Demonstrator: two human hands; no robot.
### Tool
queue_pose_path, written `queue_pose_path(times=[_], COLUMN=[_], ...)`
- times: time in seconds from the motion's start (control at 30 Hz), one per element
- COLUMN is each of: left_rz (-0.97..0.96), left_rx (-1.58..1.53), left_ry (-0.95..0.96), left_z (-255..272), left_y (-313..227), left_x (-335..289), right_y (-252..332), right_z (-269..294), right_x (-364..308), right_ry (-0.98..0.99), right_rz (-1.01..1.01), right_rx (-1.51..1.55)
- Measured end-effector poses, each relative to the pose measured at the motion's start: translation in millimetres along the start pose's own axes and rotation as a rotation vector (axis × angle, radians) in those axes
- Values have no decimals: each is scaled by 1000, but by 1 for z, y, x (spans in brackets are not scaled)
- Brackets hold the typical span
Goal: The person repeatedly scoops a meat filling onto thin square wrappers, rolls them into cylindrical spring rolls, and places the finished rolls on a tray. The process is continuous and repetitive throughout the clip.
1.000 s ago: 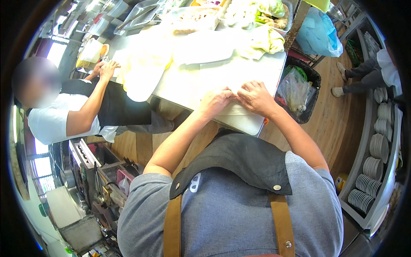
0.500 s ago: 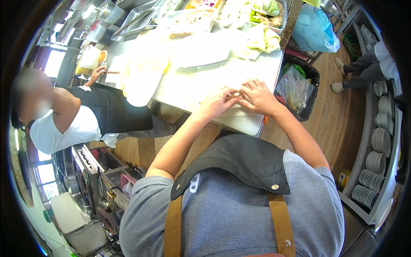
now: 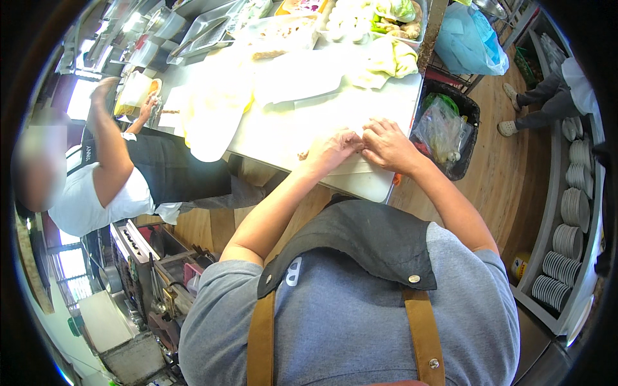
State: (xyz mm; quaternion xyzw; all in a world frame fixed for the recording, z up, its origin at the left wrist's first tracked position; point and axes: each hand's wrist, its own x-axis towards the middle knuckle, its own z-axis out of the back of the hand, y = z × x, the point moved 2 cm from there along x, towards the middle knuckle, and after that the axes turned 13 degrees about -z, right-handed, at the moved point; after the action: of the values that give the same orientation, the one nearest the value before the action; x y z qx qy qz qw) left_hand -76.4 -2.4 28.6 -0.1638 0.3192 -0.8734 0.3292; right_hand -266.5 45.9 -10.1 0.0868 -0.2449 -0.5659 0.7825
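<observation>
Both my hands meet over the near right corner of the white worktop. My left hand has its fingers curled in, thumb and fingertips pressed together. Against it, my right hand bends its fingers down in a pinch. What lies between the fingertips is hidden and too small to name. Under and in front of the hands a pale, thin sheet seems to lie on the worktop. Beside my left wrist is a small brownish lump, partly covered by the hand.
Pale green leaves and a container of vegetables stand at the back. A black bin with plastic bags is right of the worktop; stacked plates fill a shelf. A co-worker stands at left; another person's legs show far right.
The co-worker at left has raised a forearm. My hands have shifted only slightly, and the brownish lump beside my left wrist shows more.
</observation>
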Motion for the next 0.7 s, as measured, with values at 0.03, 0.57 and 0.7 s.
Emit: queue_pose_path(times=[0.03,0.57,0.7], left_rz=[-49,30,-127], left_rx=[40,-127,121], left_ry=[11,63,-221], left_z=[-5,26,78], left_y=[11,-10,44], left_x=[0,15,67], right_y=[-2,-16,-37], right_z=[1,27,-4], right_x=[0,27,33], right_ry=[42,-190,-275], right_rz=[-23,-265,-311], right_rx=[37,329,320])
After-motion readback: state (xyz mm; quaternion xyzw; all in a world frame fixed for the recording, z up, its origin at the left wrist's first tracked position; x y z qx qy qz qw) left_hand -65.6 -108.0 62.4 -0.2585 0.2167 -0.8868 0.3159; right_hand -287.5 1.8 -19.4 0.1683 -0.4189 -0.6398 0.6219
